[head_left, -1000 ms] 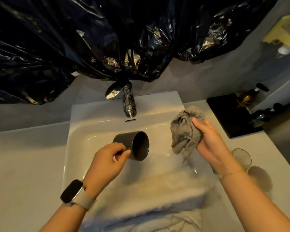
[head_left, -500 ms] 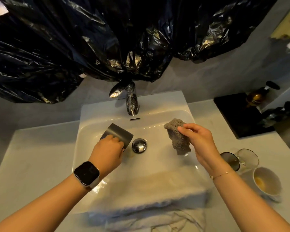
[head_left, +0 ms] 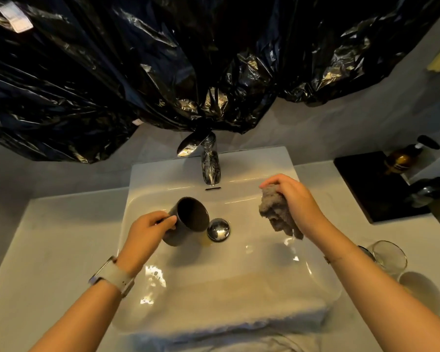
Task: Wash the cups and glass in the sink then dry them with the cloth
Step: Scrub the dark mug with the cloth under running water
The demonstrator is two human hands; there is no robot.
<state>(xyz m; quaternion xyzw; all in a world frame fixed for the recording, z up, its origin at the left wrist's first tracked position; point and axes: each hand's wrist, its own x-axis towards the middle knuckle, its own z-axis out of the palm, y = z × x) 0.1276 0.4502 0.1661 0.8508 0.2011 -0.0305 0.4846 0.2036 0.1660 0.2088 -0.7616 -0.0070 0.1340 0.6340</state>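
The dark cup [head_left: 188,219] is held over the white sink [head_left: 163,295], left of the chrome drain plug [head_left: 218,229]. The cup is tilted, its mouth facing up and toward the camera; its interior reads dark and any contents cannot be determined. A small brownish puddle [head_left: 206,243] lies on the basin floor just below the cup. The left hand [head_left: 148,231] holds the cup, fingers curled round its side and handle area, thumb on top, a watch [head_left: 111,276] on the wrist. The right hand [head_left: 296,201] is raised over the basin's right side, palm down, fingers closed on a bunched grey cloth [head_left: 277,214] that hangs below them. A clear glass [head_left: 389,256] stands on the surface right of the sink, partly hidden by the right forearm. The tap [head_left: 210,162] stands at the sink's rear.
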